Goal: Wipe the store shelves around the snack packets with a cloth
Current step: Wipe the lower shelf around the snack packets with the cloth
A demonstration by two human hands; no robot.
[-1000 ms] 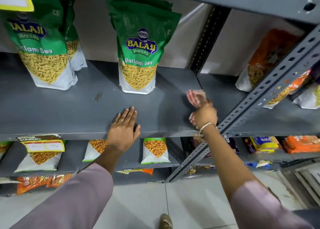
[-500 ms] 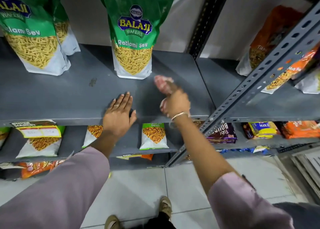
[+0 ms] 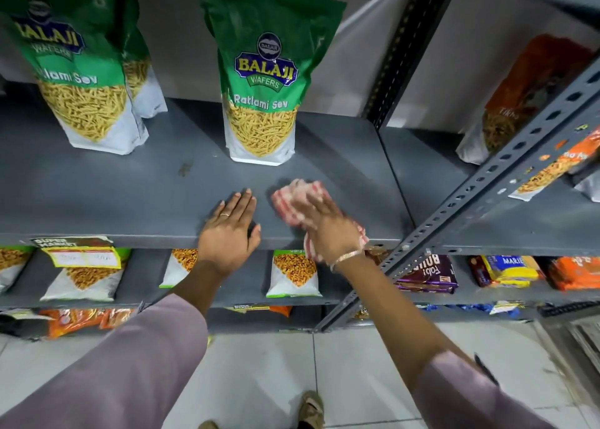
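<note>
At frame centre, the right hand presses a red-and-white striped cloth onto the grey shelf, fingers closed on it, just below the Ratlami Sev packet. The left hand lies flat, fingers apart, beside it.

Grey shelf, green packets, seemingly red-and-white striped cloth

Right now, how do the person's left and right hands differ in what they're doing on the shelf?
The left hand lies flat and empty, palm down, on the grey shelf; the right hand presses a red-and-white cloth against it. The left hand looks sharp, the right hand and cloth are motion-blurred. The left hand shows a ring, the right wrist a bracelet. Both sit at the shelf's front edge, below the Ratlami Sev packet.
</note>
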